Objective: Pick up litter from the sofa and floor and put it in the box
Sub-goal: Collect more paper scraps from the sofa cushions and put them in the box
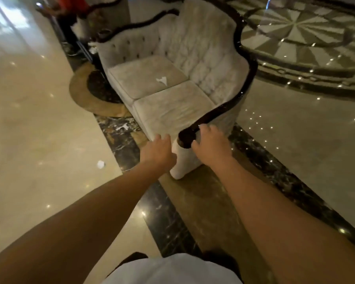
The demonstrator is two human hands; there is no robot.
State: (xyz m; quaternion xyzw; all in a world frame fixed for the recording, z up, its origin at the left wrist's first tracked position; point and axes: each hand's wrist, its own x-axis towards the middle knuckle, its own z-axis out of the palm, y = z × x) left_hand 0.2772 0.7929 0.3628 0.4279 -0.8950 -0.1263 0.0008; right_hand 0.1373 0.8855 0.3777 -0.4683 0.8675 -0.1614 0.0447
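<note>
A cream tufted sofa (172, 107) with dark carved trim stands ahead of me. A torn white paper scrap (162, 80) lies on its far seat cushion. Another white scrap (123, 126) lies on the dark marble strip by the sofa's front. A crumpled white ball of paper (100, 164) rests on the beige floor to the left. My left hand (157, 152) reaches toward the sofa's near corner, fingers apart and holding nothing. My right hand (210, 143) rests on the dark end of the near armrest, fingers loosely spread. No box is in view.
Glossy beige marble floor (39, 119) spreads to the left, patterned marble (305, 37) to the right. A second matching chair (103, 15) and a person in orange stand at the back left. A round inlay (86, 99) sits beside the sofa.
</note>
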